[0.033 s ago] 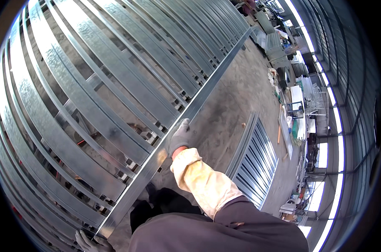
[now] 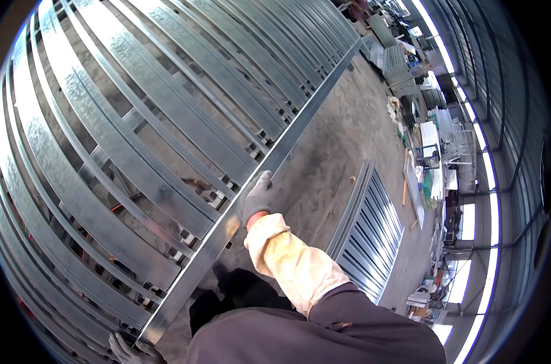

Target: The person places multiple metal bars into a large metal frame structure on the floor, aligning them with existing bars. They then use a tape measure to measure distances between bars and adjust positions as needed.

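1. The slatted metal frame [image 2: 157, 182] is lying from 8 to 12 o'clock; its edge rail [image 2: 190, 278] is pointing to 1 o'clock.
2. The gloved right hand [image 2: 258, 197] is resting at this rail, probably because the edge is giving easy support; whether its fingers are clamping, I cannot tell.
3. The right forearm [image 2: 296, 261] is pointing to 11 o'clock.
4. The left hand [image 2: 129, 352], at 7 o'clock, is showing parted fingers; its grip I cannot tell.

Bright glare on fisheye-bent metal slats [image 2: 73, 79]
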A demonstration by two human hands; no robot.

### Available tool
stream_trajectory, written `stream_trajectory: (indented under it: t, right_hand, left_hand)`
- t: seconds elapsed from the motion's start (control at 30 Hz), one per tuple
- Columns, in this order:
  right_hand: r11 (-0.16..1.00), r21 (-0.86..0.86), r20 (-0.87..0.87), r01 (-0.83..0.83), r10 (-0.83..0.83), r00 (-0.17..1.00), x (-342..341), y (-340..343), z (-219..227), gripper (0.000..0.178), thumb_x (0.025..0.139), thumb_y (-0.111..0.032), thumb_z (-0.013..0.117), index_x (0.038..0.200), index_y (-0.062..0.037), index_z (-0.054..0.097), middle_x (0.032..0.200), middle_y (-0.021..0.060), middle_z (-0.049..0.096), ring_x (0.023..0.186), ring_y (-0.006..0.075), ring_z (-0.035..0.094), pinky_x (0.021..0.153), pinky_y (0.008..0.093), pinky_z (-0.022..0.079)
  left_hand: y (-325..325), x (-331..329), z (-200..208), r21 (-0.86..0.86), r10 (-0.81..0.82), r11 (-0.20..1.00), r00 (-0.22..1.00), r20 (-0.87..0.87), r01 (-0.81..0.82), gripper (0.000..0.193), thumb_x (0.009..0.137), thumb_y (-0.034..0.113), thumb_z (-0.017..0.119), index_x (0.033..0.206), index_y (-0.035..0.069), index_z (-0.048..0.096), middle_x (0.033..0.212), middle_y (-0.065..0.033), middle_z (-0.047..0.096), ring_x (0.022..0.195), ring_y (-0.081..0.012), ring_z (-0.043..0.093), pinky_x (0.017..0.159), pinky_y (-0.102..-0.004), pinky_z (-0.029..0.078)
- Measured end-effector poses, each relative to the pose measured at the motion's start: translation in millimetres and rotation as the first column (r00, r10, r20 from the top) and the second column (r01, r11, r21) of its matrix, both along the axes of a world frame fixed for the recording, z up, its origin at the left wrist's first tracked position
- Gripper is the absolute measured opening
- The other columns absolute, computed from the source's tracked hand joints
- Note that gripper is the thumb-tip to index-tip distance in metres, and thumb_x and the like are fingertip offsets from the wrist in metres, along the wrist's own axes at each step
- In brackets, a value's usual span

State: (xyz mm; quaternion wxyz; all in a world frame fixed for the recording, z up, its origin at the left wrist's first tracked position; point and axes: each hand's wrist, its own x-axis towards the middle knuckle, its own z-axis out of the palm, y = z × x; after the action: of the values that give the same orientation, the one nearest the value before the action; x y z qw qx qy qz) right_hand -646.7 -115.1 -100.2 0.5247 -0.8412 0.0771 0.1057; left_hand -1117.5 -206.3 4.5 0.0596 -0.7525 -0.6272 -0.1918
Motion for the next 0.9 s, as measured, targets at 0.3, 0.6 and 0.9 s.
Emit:
stream_trajectory:
  t: [0.3,0.6,0.9]
  right_hand:
    - [0.974,0.227,-0.065,-0.007,0.023,0.998,3,-3,-15,0.055,0.107,-0.041,0.048,0.131,0.0078,0.054,0.131,0.0257,0.063,0.114,0.0345,0.064,0.096,0.0388,0.051]
    - [0.975,0.081,0.161,-0.208,0.194,0.968,-10,-12,-7,0.058,0.102,-0.051,0.053,0.118,0.0053,0.057,0.107,0.0285,0.067,0.103,0.0412,0.067,0.084,0.0447,0.053]
    - [0.882,0.349,-0.330,-0.317,0.432,0.839,185,-32,-51,0.078,0.102,-0.062,0.045,0.132,0.0094,0.055,0.135,0.0257,0.060,0.121,0.0330,0.062,0.101,0.0395,0.049]
  left_hand:
    - [-15,3,-1,0.012,-0.049,0.999,0.998,-0.048,0.050,0.052,0.105,0.046,0.046,0.125,0.002,0.064,0.126,-0.0220,0.062,0.116,-0.0407,0.059,0.098,-0.0548,0.048]
    - [-45,-58,-116,0.193,0.300,0.937,0.954,-0.011,-0.292,0.052,0.105,0.037,0.045,0.135,-0.004,0.055,0.141,-0.0255,0.054,0.133,-0.0439,0.049,0.113,-0.0549,0.037]
    - [36,319,-50,0.005,0.214,0.977,0.976,0.041,-0.214,0.047,0.099,0.028,0.056,0.136,0.000,0.057,0.141,-0.0236,0.053,0.133,-0.0420,0.047,0.113,-0.0496,0.037]
